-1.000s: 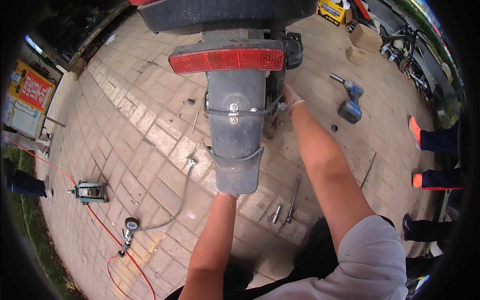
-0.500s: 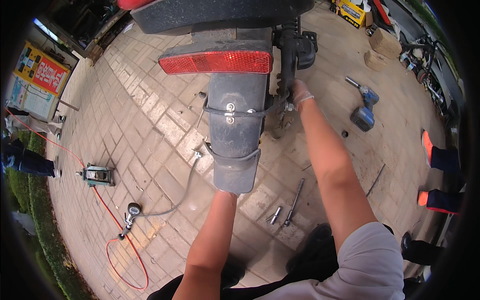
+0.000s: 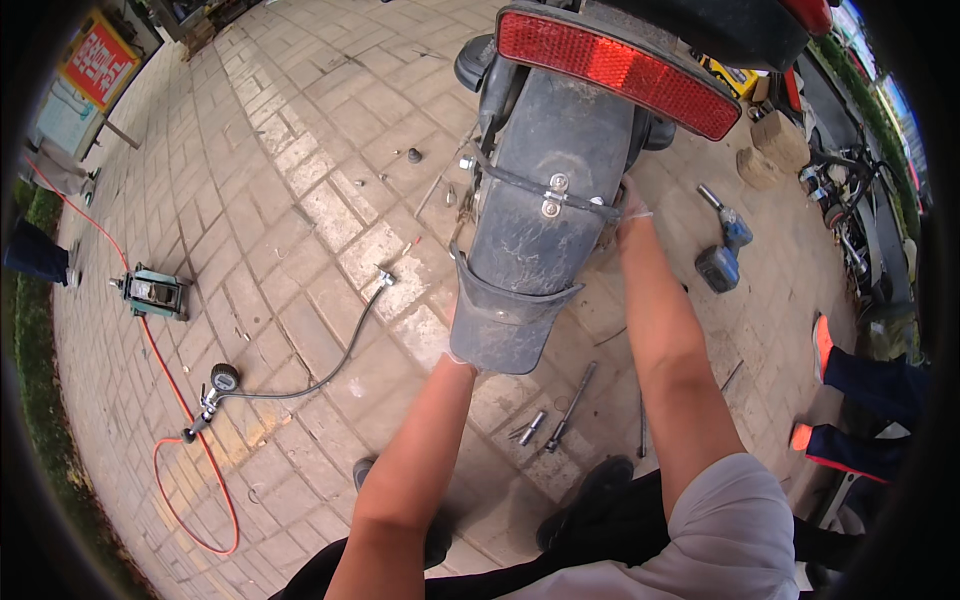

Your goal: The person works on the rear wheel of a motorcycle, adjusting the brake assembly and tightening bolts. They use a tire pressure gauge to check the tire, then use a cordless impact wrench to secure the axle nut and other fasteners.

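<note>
A grey rear mudguard [image 3: 530, 140] hangs tilted under a red reflector [image 3: 620, 65], with a bent tube and bolted bracket [image 3: 555, 195] across it. My left hand [image 3: 460, 358] is at the mudguard's lower end, its fingers hidden behind the flap. My right hand [image 3: 630, 205], in a pale, thin glove, reaches to the mudguard's right side, its fingers mostly hidden there. On the pavement to the right lies a blue cordless impact wrench [image 3: 725, 255]. A long socket bar [image 3: 572, 405] and a short silver socket [image 3: 535, 428] lie between my forearms.
A green floor jack [image 3: 155, 295], red hose [image 3: 165, 360] and tyre gauge [image 3: 223, 380] lie on the left. Other people's legs [image 3: 865, 385] stand at the right, another [image 3: 40, 255] at the left. Stone blocks [image 3: 780, 140] and bike parts [image 3: 840, 205] are at the upper right.
The vehicle's rear has swung right and tilted, its reflector now slanting down to the right. My right hand has moved right with it; my left hand has shifted slightly up.
</note>
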Available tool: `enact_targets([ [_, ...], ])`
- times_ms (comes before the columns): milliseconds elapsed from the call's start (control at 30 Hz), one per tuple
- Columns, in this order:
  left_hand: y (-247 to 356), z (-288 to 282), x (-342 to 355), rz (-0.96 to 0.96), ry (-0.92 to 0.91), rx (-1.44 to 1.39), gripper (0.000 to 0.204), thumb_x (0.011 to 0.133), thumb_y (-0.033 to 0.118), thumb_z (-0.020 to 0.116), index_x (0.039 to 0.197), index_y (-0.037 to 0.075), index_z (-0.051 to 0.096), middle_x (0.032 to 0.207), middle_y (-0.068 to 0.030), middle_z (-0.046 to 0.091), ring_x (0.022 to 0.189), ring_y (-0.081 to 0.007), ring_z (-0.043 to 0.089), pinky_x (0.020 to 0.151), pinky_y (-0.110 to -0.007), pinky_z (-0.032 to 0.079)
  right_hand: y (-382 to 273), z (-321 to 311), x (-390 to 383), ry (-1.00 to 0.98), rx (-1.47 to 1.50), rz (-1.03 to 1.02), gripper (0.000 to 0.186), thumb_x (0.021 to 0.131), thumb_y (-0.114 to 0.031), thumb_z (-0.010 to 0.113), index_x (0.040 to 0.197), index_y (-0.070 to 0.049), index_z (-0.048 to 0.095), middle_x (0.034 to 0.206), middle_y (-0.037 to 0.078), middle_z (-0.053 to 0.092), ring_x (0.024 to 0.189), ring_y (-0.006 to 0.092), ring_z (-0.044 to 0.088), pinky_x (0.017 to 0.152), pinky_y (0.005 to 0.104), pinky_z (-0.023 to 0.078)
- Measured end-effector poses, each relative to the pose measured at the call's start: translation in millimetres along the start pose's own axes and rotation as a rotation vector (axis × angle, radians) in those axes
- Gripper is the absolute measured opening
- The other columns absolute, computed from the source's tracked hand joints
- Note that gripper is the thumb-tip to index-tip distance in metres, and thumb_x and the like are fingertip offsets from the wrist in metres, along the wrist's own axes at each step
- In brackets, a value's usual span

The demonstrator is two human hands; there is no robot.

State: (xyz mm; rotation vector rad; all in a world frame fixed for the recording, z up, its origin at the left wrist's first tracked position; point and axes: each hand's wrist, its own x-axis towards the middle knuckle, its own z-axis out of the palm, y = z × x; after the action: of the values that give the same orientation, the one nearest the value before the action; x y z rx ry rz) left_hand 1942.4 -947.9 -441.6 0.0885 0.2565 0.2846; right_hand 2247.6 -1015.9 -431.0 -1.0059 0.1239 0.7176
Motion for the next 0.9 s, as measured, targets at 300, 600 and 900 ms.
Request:
enact_targets([
  [300,10,-29,7,0.192,0.217,0.522,0.058,0.099,0.050,0.039,0.130,0.002,0.053,0.129,-0.0118,0.056,0.116,-0.0266,0.054,0.098,-0.042,0.045,10,-25,30,-0.065,0.042,-0.022,0.028,0.088,-0.021,0.057,0.101,0.002,0.064,0.090,0.014,0.068,0.080,0.0294,0.066,0.076,0.0417,0.053],
  [600,79,-13,0,0.813,0.782,0.511,0.047,0.098,0.047,0.044,0.121,0.009,0.059,0.117,-0.0091,0.062,0.111,-0.0203,0.053,0.105,-0.039,0.030,-7,-24,38,-0.050,-0.024,0.056,0.027,0.091,-0.025,0.055,0.100,-0.001,0.063,0.088,0.012,0.067,0.077,0.0261,0.065,0.072,0.0407,0.053],
  [900,47,21,9,0.644,0.501,0.284,0.052,0.100,0.035,0.039,0.138,0.000,0.040,0.137,-0.0145,0.048,0.123,-0.0240,0.047,0.105,-0.037,0.036,-9,-21,41,-0.004,-0.037,0.066,0.027,0.094,-0.029,0.052,0.099,-0.004,0.063,0.086,0.009,0.067,0.073,0.0229,0.064,0.069,0.0397,0.052],
])
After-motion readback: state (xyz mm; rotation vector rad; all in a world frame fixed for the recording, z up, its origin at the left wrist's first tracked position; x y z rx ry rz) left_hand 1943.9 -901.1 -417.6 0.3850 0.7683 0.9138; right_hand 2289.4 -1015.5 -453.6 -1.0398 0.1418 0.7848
